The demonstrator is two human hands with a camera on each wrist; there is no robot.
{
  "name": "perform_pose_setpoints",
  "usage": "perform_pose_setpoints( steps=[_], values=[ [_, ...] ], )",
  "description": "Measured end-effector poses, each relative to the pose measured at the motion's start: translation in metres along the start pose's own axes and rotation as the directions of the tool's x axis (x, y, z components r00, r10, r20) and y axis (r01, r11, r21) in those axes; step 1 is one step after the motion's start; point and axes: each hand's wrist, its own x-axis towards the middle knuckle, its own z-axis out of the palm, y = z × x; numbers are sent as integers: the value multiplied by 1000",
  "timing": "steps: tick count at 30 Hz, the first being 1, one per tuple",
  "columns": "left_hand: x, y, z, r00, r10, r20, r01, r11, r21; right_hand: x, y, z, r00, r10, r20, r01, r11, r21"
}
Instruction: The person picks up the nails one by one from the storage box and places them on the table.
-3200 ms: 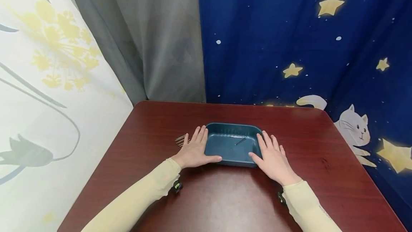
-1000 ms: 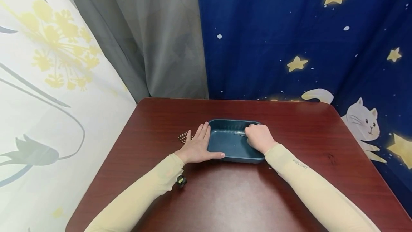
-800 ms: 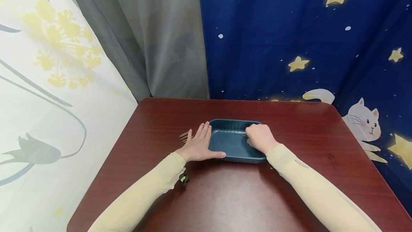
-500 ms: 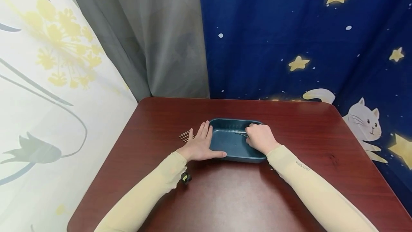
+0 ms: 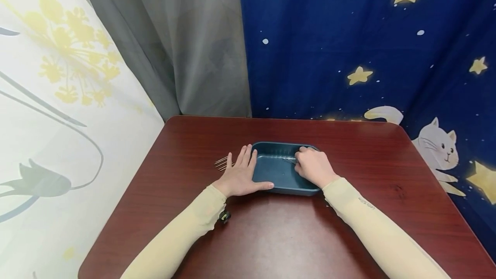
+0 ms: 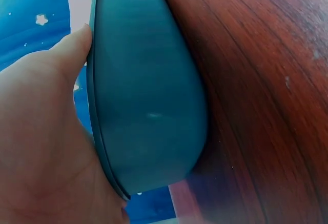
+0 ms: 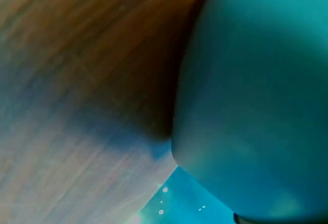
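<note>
A dark teal rectangular tray [image 5: 277, 175] lies on the table in the head view. My left hand [image 5: 238, 175] is spread along its left side, fingers straight, thumb on the front rim; the left wrist view shows the thumb against the rim. My right hand [image 5: 313, 166] reaches over the right side into the tray with curled fingers. It seems to pinch a thin metal rod [image 5: 291, 161], whose end pokes out left of the fingers beside another; the fingertips are hidden. The right wrist view shows only the tray's outer wall [image 7: 256, 106] and the table.
Several similar thin rods [image 5: 221, 163] lie side by side on the reddish-brown table [image 5: 271, 236], just left of my left hand. A grey curtain [image 5: 209, 55] and a blue starry curtain [image 5: 310, 55] hang behind the table, with a white patterned cloth [image 5: 50, 141] at left.
Since the earliest frame, my right hand has left the tray's right rim and curled over the rods inside; one rod has turned. My left hand stays at the left side.
</note>
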Motion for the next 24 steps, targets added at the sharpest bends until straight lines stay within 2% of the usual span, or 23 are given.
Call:
perform_pose_setpoints(
  steps=[7,15,24],
  values=[
    [1,3,0,1000,-14,9,14,1000,15,-3,1,-7,999,49,20,-50,997,54],
    [5,6,0,999,-25,43,25,1000,-14,-8,0,-26,998,49,-34,-46,995,91],
    [2,2,-2,999,7,49,-5,999,-53,-12,9,-50,998,54,-22,-52,994,95]
  ],
)
